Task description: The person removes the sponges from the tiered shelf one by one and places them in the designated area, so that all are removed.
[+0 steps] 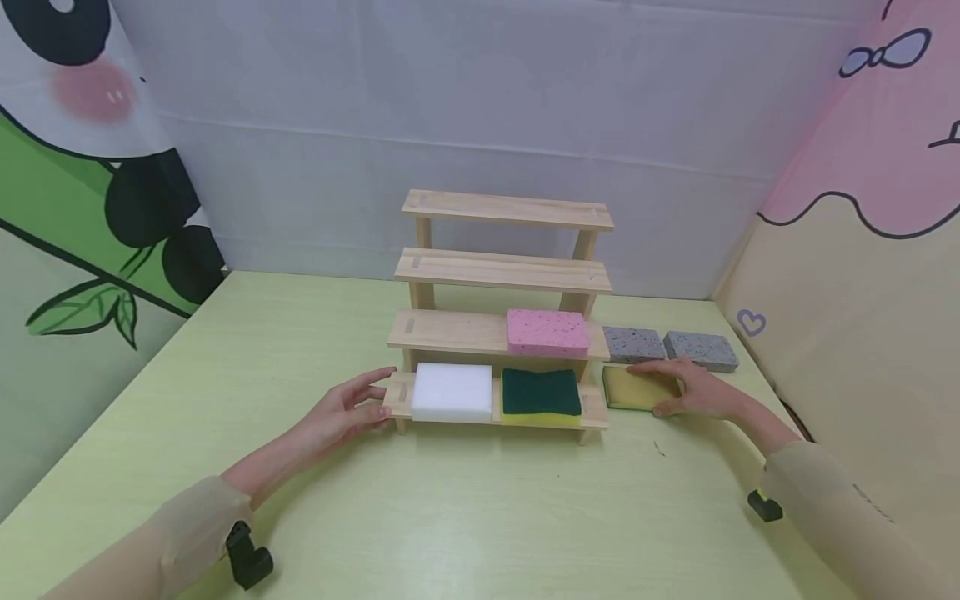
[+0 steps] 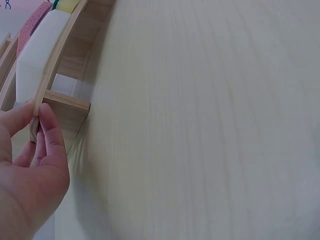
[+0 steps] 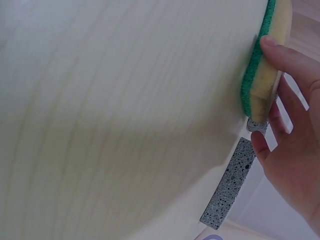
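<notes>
At the left end of the lowest board of a stepped wooden rack, my left hand pinches the wood, thumb above and fingers below in the left wrist view. On that board lie a white sponge and a green-and-yellow scouring sponge, its dark green side up. A pink sponge rests on the board above, toward the right. My right hand grips another scouring sponge beside the rack, yellow side up. Its green layer faces the table, and my thumb is on its near edge.
Two grey speckled blocks lie on the table behind my right hand. The pale wooden table meets a white cloth wall at the back. Patterned panels stand on both sides.
</notes>
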Tool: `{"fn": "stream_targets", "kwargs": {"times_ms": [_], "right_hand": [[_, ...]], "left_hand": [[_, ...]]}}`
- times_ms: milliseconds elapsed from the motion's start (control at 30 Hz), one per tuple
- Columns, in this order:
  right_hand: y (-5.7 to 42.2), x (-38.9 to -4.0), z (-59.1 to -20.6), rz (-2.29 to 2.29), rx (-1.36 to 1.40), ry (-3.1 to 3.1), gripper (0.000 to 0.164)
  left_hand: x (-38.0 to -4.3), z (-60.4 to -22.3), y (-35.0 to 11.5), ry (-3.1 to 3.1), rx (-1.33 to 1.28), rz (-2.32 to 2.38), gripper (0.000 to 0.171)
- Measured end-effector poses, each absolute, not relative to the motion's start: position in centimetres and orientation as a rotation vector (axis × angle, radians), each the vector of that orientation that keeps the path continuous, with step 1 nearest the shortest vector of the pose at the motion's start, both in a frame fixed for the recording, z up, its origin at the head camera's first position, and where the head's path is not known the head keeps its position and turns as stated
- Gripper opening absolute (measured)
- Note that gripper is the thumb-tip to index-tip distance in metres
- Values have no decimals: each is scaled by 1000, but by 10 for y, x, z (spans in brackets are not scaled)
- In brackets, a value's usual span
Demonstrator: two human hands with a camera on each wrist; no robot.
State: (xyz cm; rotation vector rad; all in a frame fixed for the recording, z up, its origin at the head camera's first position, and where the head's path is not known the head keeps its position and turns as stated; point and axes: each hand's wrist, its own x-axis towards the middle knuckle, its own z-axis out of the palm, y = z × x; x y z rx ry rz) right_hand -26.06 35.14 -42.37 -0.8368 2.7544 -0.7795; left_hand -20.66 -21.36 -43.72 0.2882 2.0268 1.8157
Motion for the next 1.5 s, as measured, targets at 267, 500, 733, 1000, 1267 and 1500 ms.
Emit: {"fn": "stream_targets", "kwargs": {"times_ms": [267, 500, 733, 1000, 1267, 1500], "right_hand": [[351, -260, -424, -794, -856, 2761, 70], [350, -258, -421, -789, -857, 2756, 70], [348, -256, -417, -785, -838, 2748, 69], [348, -256, -417, -770, -835, 2752, 71], [348, -257, -419, -736, -844, 2760, 75], [346, -257, -413, -720, -861, 2786, 79]], "left_hand": [[-206, -436, -214, 2031, 288, 1811, 72], [-205, -436, -213, 2038, 283, 1803, 73], [-205, -436, -213, 2041, 268, 1803, 73], [-204, -434, -213, 2040, 265, 1799, 73], [-203, -433, -213, 2018, 270, 1819, 75], [-204, -434, -213, 2021, 266, 1816, 75]]}}
